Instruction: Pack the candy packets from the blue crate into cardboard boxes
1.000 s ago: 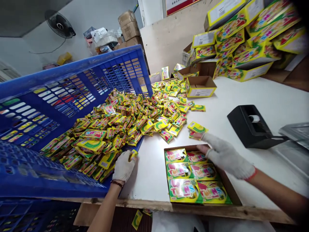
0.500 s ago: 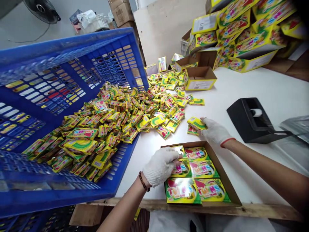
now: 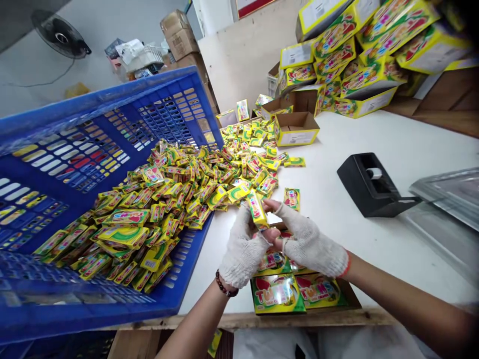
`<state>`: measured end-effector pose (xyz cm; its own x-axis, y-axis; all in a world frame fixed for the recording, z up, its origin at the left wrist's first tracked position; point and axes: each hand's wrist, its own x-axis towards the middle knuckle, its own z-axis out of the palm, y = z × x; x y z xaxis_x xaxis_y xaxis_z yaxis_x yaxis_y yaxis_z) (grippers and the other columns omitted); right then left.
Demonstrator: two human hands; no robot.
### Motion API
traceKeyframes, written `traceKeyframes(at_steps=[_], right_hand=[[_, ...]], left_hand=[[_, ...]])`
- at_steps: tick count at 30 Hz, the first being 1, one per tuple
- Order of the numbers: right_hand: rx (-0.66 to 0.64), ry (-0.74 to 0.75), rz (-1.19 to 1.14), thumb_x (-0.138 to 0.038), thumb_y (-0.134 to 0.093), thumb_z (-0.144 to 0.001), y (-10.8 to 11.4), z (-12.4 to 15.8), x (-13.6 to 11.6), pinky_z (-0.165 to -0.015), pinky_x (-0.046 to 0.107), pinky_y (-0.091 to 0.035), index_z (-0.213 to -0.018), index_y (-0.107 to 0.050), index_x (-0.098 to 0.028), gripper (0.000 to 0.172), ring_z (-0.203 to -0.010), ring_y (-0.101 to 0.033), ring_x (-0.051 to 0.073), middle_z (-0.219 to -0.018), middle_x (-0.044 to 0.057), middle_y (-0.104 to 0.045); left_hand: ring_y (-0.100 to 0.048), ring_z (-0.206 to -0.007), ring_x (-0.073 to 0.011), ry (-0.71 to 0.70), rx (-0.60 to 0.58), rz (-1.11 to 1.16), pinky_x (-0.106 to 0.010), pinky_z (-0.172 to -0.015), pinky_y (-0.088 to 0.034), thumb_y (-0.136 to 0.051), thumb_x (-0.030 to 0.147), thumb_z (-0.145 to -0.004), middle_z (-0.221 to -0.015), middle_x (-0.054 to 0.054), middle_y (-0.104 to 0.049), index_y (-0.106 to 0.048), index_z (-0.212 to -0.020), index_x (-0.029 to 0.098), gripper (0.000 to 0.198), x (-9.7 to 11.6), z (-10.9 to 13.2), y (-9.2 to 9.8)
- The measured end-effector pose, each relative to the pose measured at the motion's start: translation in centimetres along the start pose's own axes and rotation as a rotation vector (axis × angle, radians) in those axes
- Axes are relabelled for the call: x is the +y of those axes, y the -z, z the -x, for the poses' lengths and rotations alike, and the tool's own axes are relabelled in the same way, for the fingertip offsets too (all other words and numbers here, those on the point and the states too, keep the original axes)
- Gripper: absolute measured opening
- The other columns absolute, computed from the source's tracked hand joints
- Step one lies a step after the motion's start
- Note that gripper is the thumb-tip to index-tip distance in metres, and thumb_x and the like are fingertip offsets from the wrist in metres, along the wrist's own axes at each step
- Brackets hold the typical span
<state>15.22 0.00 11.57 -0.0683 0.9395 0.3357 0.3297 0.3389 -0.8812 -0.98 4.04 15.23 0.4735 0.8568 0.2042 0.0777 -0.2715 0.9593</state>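
A small yellow candy box (image 3: 257, 209), tilted upright, is held between my two hands above an open carton. My left hand (image 3: 243, 249), in a white fingerless glove, grips it from the left with the thumb in front. From the right, my right hand (image 3: 312, 244), gloved alike, closes on it with fingertips and thumb. Beneath them, the brown carton (image 3: 351, 295) holds several larger TWINS boxes (image 3: 279, 294) in two columns; my hands hide its far part. One loose small candy box (image 3: 292, 198) lies on the white table just beyond my right hand.
At the left, a tipped blue plastic crate (image 3: 198, 239) spills a heap of small candy boxes (image 3: 164, 199) onto the table (image 3: 374, 264). A black tape dispenser (image 3: 370, 184) stands at right, beside clear plastic (image 3: 452, 199). Empty display boxes (image 3: 297, 129) and a stack of yellow cartons (image 3: 366, 75) sit behind.
My right hand has brought a small candy box from the table left and toward me. My left hand has risen off the boxes in the carton to meet it. The view has shifted slightly.
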Motion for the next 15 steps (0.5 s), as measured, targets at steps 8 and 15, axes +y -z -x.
traceKeyframes(at_steps=[8, 15], right_hand=[[0.142, -0.182, -0.075, -0.030, -0.045, -0.093, 1.4, -0.2, 2.2, -0.111, 0.042, -0.044, -0.143, -0.043, -0.021, 0.050, -0.131, -0.053, 0.023, -0.141, 0.010, -0.055], [-0.057, 0.073, 0.476, -0.023, -0.042, -0.094, -1.0, 1.9, 3.2, -0.114, 0.045, -0.040, -0.136, -0.054, -0.013, 0.045, -0.134, -0.048, 0.026, -0.142, 0.016, -0.054]], left_hand=[[-0.053, -0.112, -0.0284, -0.077, -0.146, -1.000, -0.042, -0.098, -0.044, -0.071, 0.042, -0.080, -0.119, -0.007, -0.060, -0.057, -0.131, 0.028, 0.055, -2.4, -0.1, 2.1], [-0.043, -0.133, -0.0234, -0.080, -0.118, -0.691, -0.041, -0.115, -0.035, -0.048, 0.026, -0.094, -0.143, -0.011, -0.048, -0.048, -0.139, 0.022, 0.045, -6.9, 3.3, 2.1]])
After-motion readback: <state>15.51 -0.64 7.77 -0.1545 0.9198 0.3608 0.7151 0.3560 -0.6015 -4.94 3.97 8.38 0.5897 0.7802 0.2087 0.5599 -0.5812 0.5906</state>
